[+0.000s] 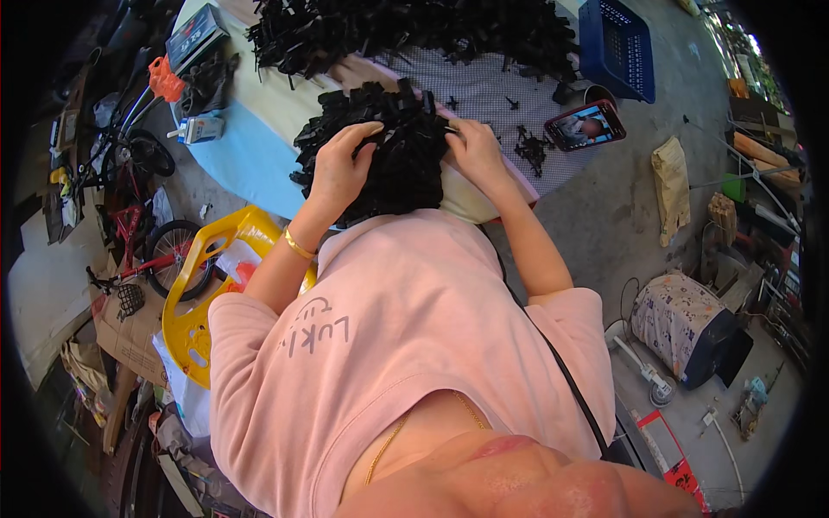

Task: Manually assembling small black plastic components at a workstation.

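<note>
A heap of small black plastic pieces [393, 168] lies close against my body at the table's near edge. Over its left side curls my left hand [341, 168], thumb and forefinger bent toward each other; what lies between them blends into the dark pieces. My right hand [479, 155] is at the heap's right side, its fingertips pinched on a black piece there. A much larger mound of the same black pieces [414, 34] spreads across the far side of the table.
Loose black pieces [531, 151] lie on the checked cloth [484, 91], beside a phone [585, 126] with a lit screen. A blue plastic basket [617, 52] stands at the far right. A drink carton [200, 129] sits at the left edge. A yellow chair [186, 319] is at my left.
</note>
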Motion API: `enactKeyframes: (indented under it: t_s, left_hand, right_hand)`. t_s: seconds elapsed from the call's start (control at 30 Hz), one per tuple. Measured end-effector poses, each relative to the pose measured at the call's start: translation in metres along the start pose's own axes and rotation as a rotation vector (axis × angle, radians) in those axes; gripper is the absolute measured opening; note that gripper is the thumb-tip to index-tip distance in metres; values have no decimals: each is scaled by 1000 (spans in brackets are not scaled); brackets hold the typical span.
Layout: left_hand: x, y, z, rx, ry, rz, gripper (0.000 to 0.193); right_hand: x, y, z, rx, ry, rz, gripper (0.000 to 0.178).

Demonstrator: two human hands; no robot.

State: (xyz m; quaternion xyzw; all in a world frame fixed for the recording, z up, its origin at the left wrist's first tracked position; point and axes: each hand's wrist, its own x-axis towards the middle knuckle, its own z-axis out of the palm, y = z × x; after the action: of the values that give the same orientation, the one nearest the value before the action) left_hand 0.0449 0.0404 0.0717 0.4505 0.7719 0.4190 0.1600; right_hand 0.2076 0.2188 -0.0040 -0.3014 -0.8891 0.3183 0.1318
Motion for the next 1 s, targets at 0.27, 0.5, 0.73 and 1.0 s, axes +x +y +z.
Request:
enactKeyframes:
  t_s: [0.27,0.5,0.73,1.0]
  left_hand:
    - [-8,-17,-9,25,102,-163,26]
    - [-7,-20,-5,73,33,-122,25]
    - [-3,-15,-8,101,10,-118,24]
    - [-3,-14,-10,67,57,-158,19]
  right_hand:
    - [-55,116,-56,551,898,620,19]
    - [-49,160,-68,832,818,634,34]
    - [-50,189,-71,1082,782,421,30]
    - [-91,140,-86,1133,542,547,29]
